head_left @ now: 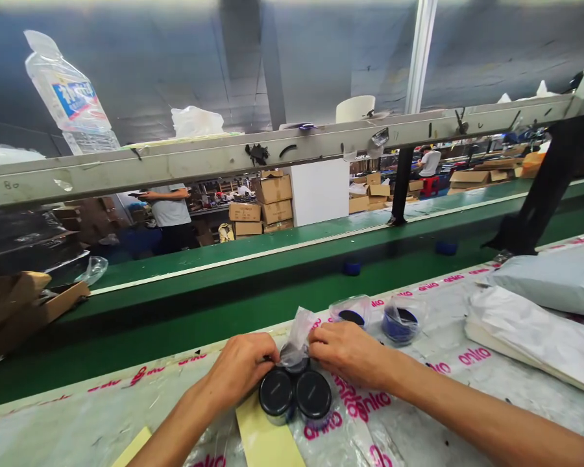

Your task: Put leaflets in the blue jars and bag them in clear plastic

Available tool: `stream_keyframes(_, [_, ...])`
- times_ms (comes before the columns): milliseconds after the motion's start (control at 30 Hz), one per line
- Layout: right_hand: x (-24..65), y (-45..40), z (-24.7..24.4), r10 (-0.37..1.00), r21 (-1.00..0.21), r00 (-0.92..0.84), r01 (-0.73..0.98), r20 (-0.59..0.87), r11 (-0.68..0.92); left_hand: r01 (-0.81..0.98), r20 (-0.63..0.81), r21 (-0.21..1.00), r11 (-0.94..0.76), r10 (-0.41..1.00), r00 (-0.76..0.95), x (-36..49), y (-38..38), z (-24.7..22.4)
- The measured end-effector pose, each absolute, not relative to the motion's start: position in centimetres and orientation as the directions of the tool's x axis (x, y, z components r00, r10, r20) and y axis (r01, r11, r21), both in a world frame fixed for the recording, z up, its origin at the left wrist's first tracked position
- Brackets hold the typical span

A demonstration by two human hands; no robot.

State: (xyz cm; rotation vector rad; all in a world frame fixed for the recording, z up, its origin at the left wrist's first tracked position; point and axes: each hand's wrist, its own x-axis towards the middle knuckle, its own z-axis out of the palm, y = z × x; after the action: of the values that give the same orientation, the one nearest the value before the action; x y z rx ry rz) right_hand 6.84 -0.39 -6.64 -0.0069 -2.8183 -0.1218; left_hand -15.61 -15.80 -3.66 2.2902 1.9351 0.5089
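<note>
Two round black-lidded containers stand side by side near the bench's front, the left one by a yellow sheet. Just behind them a third dark round item is partly covered by a clear plastic bag. My left hand pinches at the bag's left side, fingers closed. On the right side my right hand has its fingers closed on the bag's upper part. Beyond my right hand lie two more dark round items in clear plastic, one of them a blue one.
A green conveyor belt runs behind the bench, with two blue round pieces on it. White bags lie at the right. A shelf rail carries a plastic bottle. Opened cardboard sits left. Two people are farther back.
</note>
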Motion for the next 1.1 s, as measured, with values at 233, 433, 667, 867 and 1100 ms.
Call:
stream_keyframes(233, [7.4,0.7,-8.1,-0.257,0.256,-0.915,-0.180,0.311,0.950,0.904,0.248,0.001,-0.427,0.876,0.414,-16.3,-15.5,-4.6])
stream_keyframes(433, [7.1,0.7,-7.6,-0.331,0.368,-0.907,-0.223,0.261,0.903,0.808,0.260,-0.217,-0.548,0.765,0.589,-16.4,-15.1,-4.8])
stream_keyframes(667, [7.7,0.8,-7.0,-0.454,0.417,-0.853,-0.326,0.258,0.848,0.693,0.258,-0.374,-0.617,0.649,0.716,-16.2,-15.4,-4.7])
stream_keyframes(867, [7.1,-0.1,-6.3,-0.364,0.368,-0.919,-0.290,0.149,0.883,0.822,0.173,-0.055,-0.567,0.805,0.567,-16.5,-14.7,-6.1])
stream_keyframes(1100, [4.6,-0.6,-4.0,0.167,-0.278,-0.984,0.178,-0.063,0.944,0.910,0.146,0.358,-0.210,0.975,0.168,-16.1,-13.8,-6.2])
